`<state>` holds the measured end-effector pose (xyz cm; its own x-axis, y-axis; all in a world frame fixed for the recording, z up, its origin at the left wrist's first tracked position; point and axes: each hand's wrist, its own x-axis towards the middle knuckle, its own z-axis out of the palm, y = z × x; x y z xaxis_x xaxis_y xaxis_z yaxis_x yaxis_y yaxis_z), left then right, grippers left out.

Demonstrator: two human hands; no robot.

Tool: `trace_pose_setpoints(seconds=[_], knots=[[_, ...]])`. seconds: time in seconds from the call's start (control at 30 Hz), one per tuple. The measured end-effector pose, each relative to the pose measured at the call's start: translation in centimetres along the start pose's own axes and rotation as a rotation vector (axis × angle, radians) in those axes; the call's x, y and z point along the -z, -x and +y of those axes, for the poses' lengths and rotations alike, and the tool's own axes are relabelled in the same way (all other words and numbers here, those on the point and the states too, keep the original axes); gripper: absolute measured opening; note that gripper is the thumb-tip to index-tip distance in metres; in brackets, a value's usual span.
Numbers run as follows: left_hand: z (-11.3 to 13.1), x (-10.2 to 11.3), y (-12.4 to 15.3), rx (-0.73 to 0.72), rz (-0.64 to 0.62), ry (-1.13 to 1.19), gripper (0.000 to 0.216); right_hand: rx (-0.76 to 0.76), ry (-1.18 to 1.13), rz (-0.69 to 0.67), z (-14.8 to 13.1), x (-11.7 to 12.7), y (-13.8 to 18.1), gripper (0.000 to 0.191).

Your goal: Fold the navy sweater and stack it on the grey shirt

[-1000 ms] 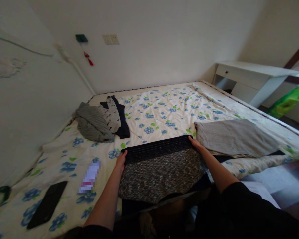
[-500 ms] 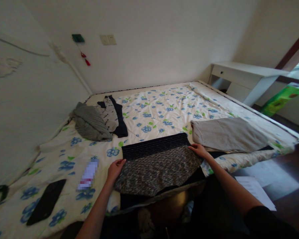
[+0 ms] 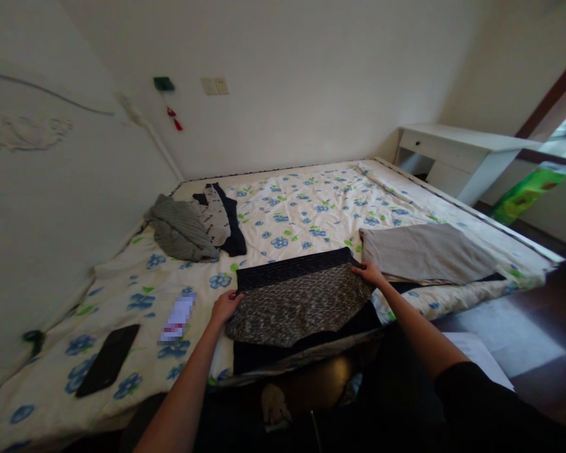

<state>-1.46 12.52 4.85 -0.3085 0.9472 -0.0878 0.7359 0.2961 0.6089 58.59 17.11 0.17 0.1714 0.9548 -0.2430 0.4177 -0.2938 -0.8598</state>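
The speckled garment (image 3: 302,302) is lying left of the beige garment (image 3: 429,251), its long axis running sideways toward it. Left hand (image 3: 226,306), farther from the beige garment, and right hand (image 3: 370,273), nearer, are pinching its opposite edges, barely open.

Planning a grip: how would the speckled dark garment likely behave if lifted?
The speckled garment would likely sag: its lower edge lies in an uneven curve. Spread flat on the bed, it seems unlikely to roll. Its coarse-looking texture probably isn't slippery.
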Motion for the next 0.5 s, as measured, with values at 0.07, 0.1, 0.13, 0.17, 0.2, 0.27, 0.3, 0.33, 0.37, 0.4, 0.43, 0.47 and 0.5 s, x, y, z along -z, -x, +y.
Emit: trace_pose_setpoints(seconds=[0.07,0.1,0.13,0.17,0.2,0.27,0.3,0.33,0.37,0.4,0.43,0.47,0.5], knots=[[-0.5,-0.4,1.6,0.009,0.039,-0.070,0.041,-0.032,0.094,0.033,1.3,0.0,1.1,0.035],[-0.7,-0.6,2.6,-0.030,0.085,-0.102,0.047,-0.032,0.132,0.052,1.9,0.1,1.8,0.038],[-0.9,-0.8,3.7,-0.099,0.133,-0.127,0.051,-0.012,0.169,0.078,2.4,0.2,2.6,0.042],[-1.2,-1.0,4.9,-0.192,0.160,-0.142,0.053,0.033,0.210,0.110,2.9,0.4,3.5,0.047],[-1.4,-1.2,6.3,-0.302,0.149,-0.144,0.054,0.103,0.256,0.140,3.2,0.5,4.6,0.051],[-1.8,-1.9,9.1,-0.519,-0.009,-0.123,0.060,0.300,0.370,0.128,3.6,0.5,6.9,0.056],[-2.0,-2.3,10.4,-0.603,-0.119,-0.116,0.066,0.405,0.427,0.075,3.7,0.2,8.1,0.059],[-2.2,-2.6,11.6,-0.665,-0.217,-0.118,0.072,0.498,0.477,-0.002,3.8,-0.2,9.4,0.063],[-2.4,-3.0,12.6,-0.705,-0.286,-0.131,0.077,0.570,0.520,-0.086,3.8,-0.7,10.5,0.068],[-2.5,-3.2,13.4,-0.721,-0.318,-0.149,0.077,0.615,0.559,-0.159,3.8,-1.3,11.6,0.072],[-2.5,-3.4,13.9,-0.720,-0.319,-0.167,0.074,0.633,0.593,-0.204,3.8,-1.9,12.4,0.074],[-2.4,-3.5,14.1,-0.710,-0.299,-0.181,0.068,0.632,0.621,-0.217,3.8,-2.4,13.1,0.075],[-2.2,-3.5,14.2,-0.699,-0.274,-0.193,0.063,0.618,0.646,-0.198,3.8,-2.9,13.5,0.074]])
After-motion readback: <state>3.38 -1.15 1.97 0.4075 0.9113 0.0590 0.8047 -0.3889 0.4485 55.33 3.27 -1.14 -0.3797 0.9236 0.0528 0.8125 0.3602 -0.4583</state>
